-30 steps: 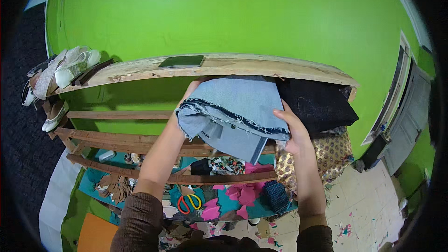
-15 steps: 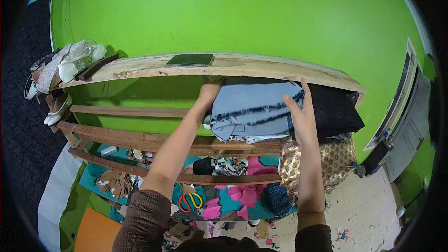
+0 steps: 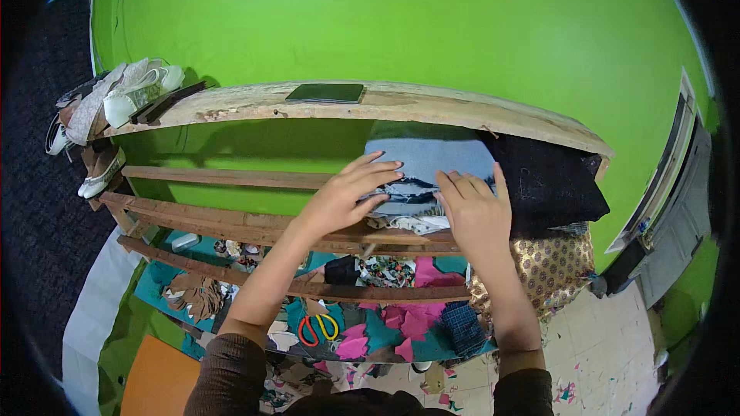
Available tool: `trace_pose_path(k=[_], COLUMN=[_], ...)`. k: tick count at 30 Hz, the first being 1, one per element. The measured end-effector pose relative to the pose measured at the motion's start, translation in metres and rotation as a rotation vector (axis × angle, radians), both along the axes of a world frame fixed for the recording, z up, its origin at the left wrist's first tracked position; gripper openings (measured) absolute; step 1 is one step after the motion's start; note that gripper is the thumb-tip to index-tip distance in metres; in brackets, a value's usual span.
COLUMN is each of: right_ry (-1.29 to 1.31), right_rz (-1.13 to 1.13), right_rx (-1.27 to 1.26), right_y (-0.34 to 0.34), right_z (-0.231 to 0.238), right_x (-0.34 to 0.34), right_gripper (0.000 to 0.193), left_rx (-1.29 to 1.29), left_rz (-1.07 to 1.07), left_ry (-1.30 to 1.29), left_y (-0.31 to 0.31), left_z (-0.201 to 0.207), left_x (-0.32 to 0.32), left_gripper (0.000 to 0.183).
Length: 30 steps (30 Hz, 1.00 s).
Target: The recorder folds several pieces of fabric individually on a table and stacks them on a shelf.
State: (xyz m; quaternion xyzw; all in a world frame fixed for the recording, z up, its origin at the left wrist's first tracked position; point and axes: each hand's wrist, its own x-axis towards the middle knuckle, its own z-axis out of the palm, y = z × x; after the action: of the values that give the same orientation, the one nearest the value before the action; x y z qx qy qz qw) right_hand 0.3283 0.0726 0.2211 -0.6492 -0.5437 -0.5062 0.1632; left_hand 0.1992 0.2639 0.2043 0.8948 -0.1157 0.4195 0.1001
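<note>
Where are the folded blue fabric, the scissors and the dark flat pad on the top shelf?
folded blue fabric (image 3: pixel 428 162), head view, on its bare upper face.
scissors (image 3: pixel 318 329), head view, where the red and yellow handles meet.
dark flat pad (image 3: pixel 324 93), head view, on its middle.

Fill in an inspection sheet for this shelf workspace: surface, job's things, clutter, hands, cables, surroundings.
Surface: worn wooden shelf unit, several tiers.
Job's things: folded light-blue fabric under the top board, beside black fabric.
Clutter: scissors and fabric scraps low down; white shoes top left; dark flat pad on top.
Hands: left hand and right hand flat, pressing the blue fabric.
Cables: nothing seen.
Surroundings: green wall.
</note>
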Motion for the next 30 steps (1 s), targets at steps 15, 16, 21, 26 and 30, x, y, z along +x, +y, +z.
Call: trace_pose_path(k=[15, 16, 21, 26, 30], right_ry=[0.243, 0.25, 0.229, 0.414, 0.566], right_rz=[-0.148, -0.16, -0.141, 0.044, 0.079], right_rx=[-0.05, -0.064, -0.027, -0.074, -0.272], right_y=[-0.002, -0.006, -0.037, -0.081, -0.12], right_z=[-0.042, -0.043, -0.066, -0.125, -0.174], right_x=[-0.016, -0.018, -0.03, -0.055, -0.084], right_gripper=[0.066, 0.066, 0.06, 0.041, 0.036], left_rx=[0.304, 0.301, 0.244, 0.042, -0.053], left_rz=[0.47, 0.499, 0.734, 0.764, 0.804], left_ry=[-0.083, -0.074, -0.023, 0.334, 0.426], left_y=[-0.059, -0.067, -0.111, -0.166, -0.219], left_z=[-0.022, -0.025, -0.051, -0.143, -0.193], left_x=[-0.015, -0.014, -0.027, -0.061, -0.098], left_gripper=[0.057, 0.057, 0.058, 0.058, 0.056])
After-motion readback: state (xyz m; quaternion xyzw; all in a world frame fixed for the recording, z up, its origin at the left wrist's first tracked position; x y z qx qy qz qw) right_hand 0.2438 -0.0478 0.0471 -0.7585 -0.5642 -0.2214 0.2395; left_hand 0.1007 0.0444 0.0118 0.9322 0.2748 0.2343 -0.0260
